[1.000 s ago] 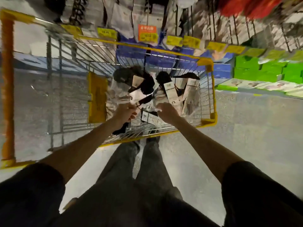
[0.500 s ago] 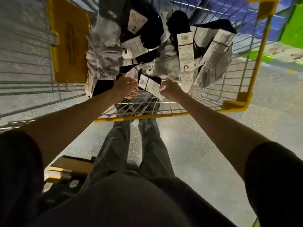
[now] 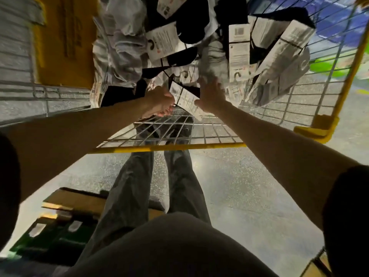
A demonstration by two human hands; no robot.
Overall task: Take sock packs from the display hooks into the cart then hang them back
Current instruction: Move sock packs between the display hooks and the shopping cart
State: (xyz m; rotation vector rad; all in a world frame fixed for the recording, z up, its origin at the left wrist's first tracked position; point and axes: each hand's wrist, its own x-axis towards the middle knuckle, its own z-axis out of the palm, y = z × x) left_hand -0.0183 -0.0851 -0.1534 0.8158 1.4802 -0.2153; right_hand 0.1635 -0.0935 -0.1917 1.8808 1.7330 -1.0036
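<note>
Both hands down inside cart (image 3: pixel 199 145). Left hand (image 3: pixel 158 101): fingers curled, pinching near edge of one sock pack (image 3: pixel 186 99) at its card. Right hand (image 3: pixel 210 94): fingers straight, wide, resting on pile of other sock packs (image 3: pixel 239 48), thumb touching same card. Held pack lies low at near end of cart, just above wire bottom.

Risks, as I judge: grip is only on card edge, so pack may slip or card may bend on lifting. Neighbour packs may snag and come up together.
</note>
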